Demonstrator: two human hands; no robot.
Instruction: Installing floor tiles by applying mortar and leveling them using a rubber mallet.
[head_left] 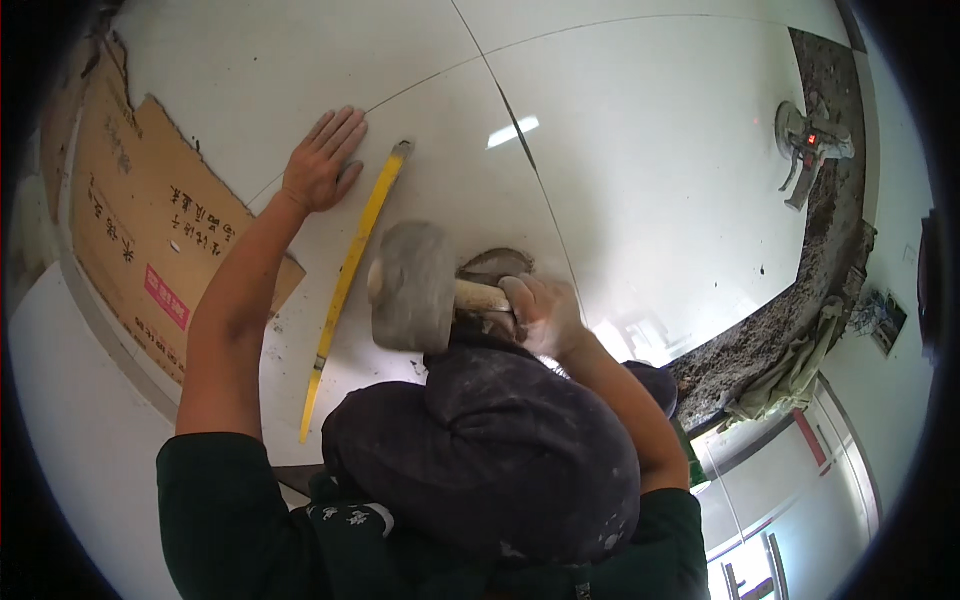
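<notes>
My left hand [326, 160] lies flat on a large white floor tile [340, 60], fingers stretched out and the thumb apart. In front of my body, my right hand [545, 312] is wrapped round the pale handle of a mallet [412, 287]. Its thick grey head is somewhat blurred and hangs to the left of the hand, above the tiles. A yellow bar [353, 255], like a spirit level or straightedge, lies slantwise between my left arm and the mallet head. My bent knee [480, 450] in dark trousers hides part of the floor beneath.
Flattened brown cardboard [150, 225] covers the floor at the left. A strip of rough dark mortar [735, 365] runs along the right edge of the tiles. A suction-cup tool [808, 143] with a small red display sits at the far right. Crumpled cloth [795, 370] lies beyond the mortar.
</notes>
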